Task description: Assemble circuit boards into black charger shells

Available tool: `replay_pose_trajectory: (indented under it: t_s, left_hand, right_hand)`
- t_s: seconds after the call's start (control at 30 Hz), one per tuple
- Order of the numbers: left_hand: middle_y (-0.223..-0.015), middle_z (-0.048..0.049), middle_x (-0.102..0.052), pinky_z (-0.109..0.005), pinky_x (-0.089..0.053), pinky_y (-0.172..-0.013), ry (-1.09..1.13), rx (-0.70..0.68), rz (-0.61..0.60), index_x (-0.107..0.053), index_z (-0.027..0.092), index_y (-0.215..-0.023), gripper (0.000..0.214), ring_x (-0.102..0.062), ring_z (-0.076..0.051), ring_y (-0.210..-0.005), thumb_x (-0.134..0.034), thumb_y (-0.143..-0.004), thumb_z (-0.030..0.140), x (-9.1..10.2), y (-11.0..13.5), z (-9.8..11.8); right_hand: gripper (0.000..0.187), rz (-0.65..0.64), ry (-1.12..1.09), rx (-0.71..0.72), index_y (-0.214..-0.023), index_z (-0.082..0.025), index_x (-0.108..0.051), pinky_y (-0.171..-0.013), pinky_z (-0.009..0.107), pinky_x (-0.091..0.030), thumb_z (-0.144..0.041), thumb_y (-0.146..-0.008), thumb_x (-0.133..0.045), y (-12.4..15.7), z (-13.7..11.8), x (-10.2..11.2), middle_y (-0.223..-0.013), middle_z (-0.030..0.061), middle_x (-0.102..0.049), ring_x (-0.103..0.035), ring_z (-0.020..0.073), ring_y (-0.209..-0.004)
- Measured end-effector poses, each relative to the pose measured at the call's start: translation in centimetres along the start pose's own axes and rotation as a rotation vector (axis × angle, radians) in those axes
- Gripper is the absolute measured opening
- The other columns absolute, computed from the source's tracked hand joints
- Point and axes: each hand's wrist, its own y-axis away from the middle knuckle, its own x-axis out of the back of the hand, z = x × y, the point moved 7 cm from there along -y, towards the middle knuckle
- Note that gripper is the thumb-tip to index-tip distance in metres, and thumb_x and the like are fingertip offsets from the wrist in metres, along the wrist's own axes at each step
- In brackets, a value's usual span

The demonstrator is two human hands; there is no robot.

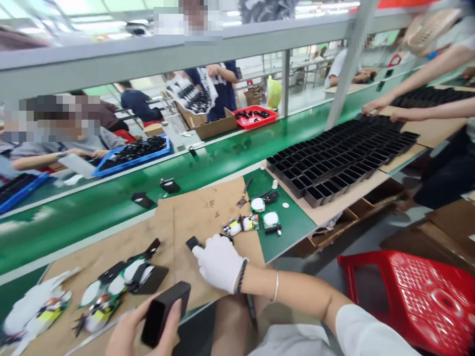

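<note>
My bare left hand (128,329) grips an open black rectangular housing (166,309) at the near edge of the bench. A white glove covers my right hand (220,262), whose fingers are closed on a small black part (193,243) over the cardboard sheet (208,202). Just beyond that hand lies a circuit board assembly (241,225) with white and yellow components. Another board with a round white piece (270,219) sits to its right. Left of my hands are more board assemblies (98,309) and a black housing (154,279).
Rows of black housings (334,163) stand at the right, where a co-worker's hands (378,105) reach in. Pliers (244,195) lie on the bench. A green conveyor belt (222,160) runs behind, carrying black parts (143,200). A red stool (408,291) stands at the right.
</note>
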Motion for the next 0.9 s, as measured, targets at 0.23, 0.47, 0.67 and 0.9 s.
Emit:
replay_pose_trajectory:
  t_s: [0.23, 0.47, 0.67, 0.9]
  left_hand:
    - [-0.086, -0.0027, -0.069, -0.035, -0.056, -0.074, 0.124, -0.050, 0.110, -0.065, 0.027, -0.102, 0.017, -0.068, -0.022, -0.078, -0.071, -0.086, 0.030, -0.8, 1.9, -1.8]
    - [-0.090, -0.0049, -0.070, -0.035, -0.058, -0.074, 0.327, 0.119, 0.084, -0.066, 0.028, -0.103, 0.018, -0.070, -0.023, -0.082, -0.071, -0.087, 0.032, -0.2, 4.4, -3.9]
    - [-0.096, -0.0071, -0.069, -0.036, -0.059, -0.079, 0.467, 0.206, -0.003, -0.068, 0.027, -0.102, 0.018, -0.070, -0.024, -0.089, -0.072, -0.086, 0.032, -2.4, 4.4, -4.0]
    - [-0.107, -0.0082, -0.071, -0.039, -0.057, -0.091, 0.572, 0.146, -0.265, -0.068, 0.022, -0.105, 0.020, -0.069, -0.025, -0.102, -0.070, -0.085, 0.023, -7.7, 3.0, -1.8]
  right_hand:
    - [0.035, -0.101, 0.064, 0.111, -0.124, -0.015, -0.063, -0.097, 0.049, -0.044, -0.020, -0.090, -0.053, -1.7, -1.0, 0.3, -0.113, 0.0178, -0.065, -0.055, 0.0359, -0.122]
    - [0.043, -0.274, -0.063, 0.158, -0.127, -0.018, -0.066, -0.101, 0.042, -0.046, -0.018, -0.084, -0.064, -2.7, -0.2, 0.9, -0.113, 0.0122, -0.070, -0.063, 0.0270, -0.114]
    - [0.069, -0.345, -0.267, 0.036, -0.147, -0.018, -0.049, -0.073, 0.026, -0.054, -0.026, -0.082, -0.071, -3.9, 1.7, 1.1, -0.093, 0.0025, -0.074, -0.069, 0.0144, -0.076]
    - [0.038, -0.312, -0.213, 0.024, -0.127, -0.016, -0.064, -0.082, 0.033, -0.056, -0.034, -0.094, -0.060, -4.7, 2.8, 1.0, -0.095, 0.0077, -0.075, -0.071, 0.0209, -0.091]
